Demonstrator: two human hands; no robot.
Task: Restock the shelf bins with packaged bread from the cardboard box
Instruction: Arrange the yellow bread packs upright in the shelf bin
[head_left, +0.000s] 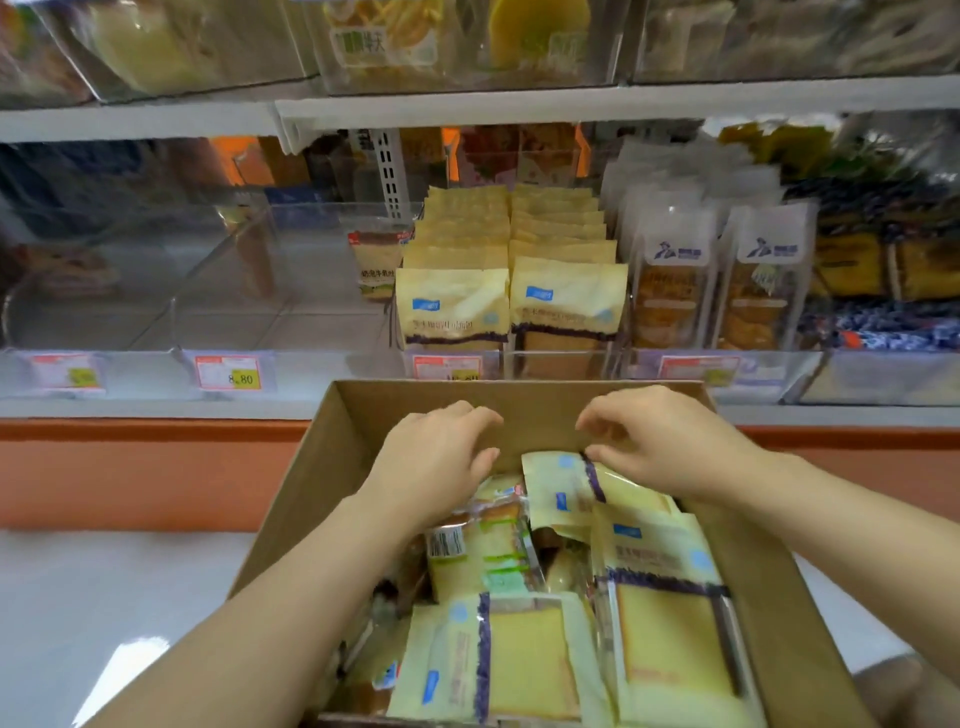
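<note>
An open cardboard box (358, 415) stands in front of the shelf and holds several bread packets. Most are pale yellow with a purple stripe (660, 587); one is a clear pack with a barcode (478, 556). My left hand (436, 457) hovers over the far end of the box with relaxed, curved fingers and holds nothing. My right hand (670, 447) is beside it, its thumb touching the upper edge of a tilted yellow packet (558, 488) while the fingers arch above. A clear shelf bin (457, 364) behind the box holds two rows of the same yellow packets (566, 306).
Clear bins (208, 291) at the left look nearly bare, with one lone packet (376, 265) by the yellow rows. White-topped bread bags (670, 291) fill the bin to the right. Price tags (234, 371) line the shelf edge. An upper shelf (519, 104) overhangs.
</note>
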